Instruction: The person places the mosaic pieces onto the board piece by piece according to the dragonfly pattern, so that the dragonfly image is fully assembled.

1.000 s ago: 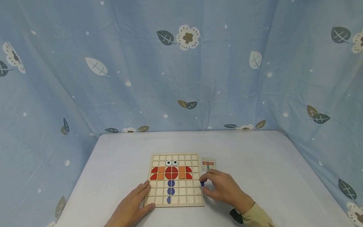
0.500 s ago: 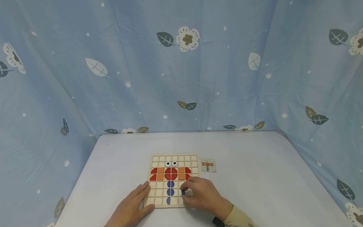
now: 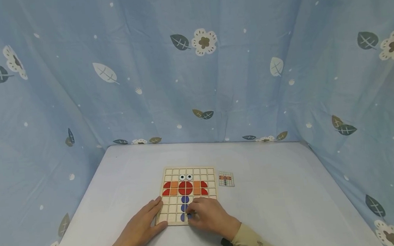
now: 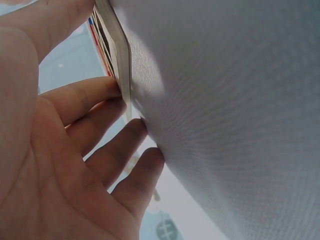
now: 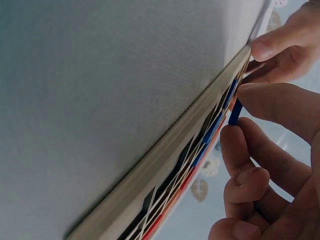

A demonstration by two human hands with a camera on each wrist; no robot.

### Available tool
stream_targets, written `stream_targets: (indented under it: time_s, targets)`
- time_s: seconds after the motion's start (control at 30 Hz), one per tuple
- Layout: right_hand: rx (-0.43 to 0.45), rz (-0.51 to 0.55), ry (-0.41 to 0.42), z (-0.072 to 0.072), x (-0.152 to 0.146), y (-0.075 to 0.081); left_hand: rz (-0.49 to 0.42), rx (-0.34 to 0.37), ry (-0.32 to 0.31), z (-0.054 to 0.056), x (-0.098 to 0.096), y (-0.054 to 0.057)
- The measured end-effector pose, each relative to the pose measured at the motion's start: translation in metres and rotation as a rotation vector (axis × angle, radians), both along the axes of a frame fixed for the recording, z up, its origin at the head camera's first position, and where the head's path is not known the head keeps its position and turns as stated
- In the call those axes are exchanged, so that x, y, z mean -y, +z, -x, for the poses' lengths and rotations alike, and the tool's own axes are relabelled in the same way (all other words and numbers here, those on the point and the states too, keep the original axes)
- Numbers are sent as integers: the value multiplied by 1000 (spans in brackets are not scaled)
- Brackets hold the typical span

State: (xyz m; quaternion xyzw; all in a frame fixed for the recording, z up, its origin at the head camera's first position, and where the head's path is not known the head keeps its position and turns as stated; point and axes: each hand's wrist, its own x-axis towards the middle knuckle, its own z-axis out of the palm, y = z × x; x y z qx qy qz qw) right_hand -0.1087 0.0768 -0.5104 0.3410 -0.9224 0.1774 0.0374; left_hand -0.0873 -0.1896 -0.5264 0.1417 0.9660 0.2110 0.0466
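Note:
A wooden grid board point(image 3: 172, 208) lies on the white table. Set in it are two eye tiles point(image 3: 186, 177), a red circle of quarter pieces point(image 3: 186, 188), orange tiles point(image 3: 197, 187) and more red pieces at both sides. Blue half-round tiles point(image 3: 184, 207) run down the middle. My left hand point(image 3: 140, 226) rests at the board's left front corner, fingertips along the side, thumb at the front edge. My right hand point(image 3: 210, 215) pinches a blue tile point(image 5: 235, 113) between thumb and fingers, close over the board's lower middle, beside the lowest blue half-round.
A small pattern card point(image 3: 226, 179) with a similar picture lies right of the board. Blue curtains point(image 3: 251, 107) printed with leaves and flowers hang behind the table point(image 3: 284, 189) and at both sides.
My right hand has moved left from the board's right edge to its lower middle, carrying the blue tile. The left hand has stayed at its corner.

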Motion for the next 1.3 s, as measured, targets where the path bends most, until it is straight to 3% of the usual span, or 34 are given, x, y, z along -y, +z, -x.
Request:
stream_targets:
  time_s: [0.23, 0.57, 0.87, 1.3]
  targets:
    - [72, -44, 1, -1, 5, -2, -3, 6, 3, 0, -1, 3]
    - [32, -38, 15, -1, 6, -4, 1, 16, 10, -1, -1, 6]
    - [-10, -36, -27, -2, 10, -2, -1, 3, 0, 0, 0, 3]
    - [1, -69, -27, -1, 16, 0, -16, -15, 0, -2, -1, 3]
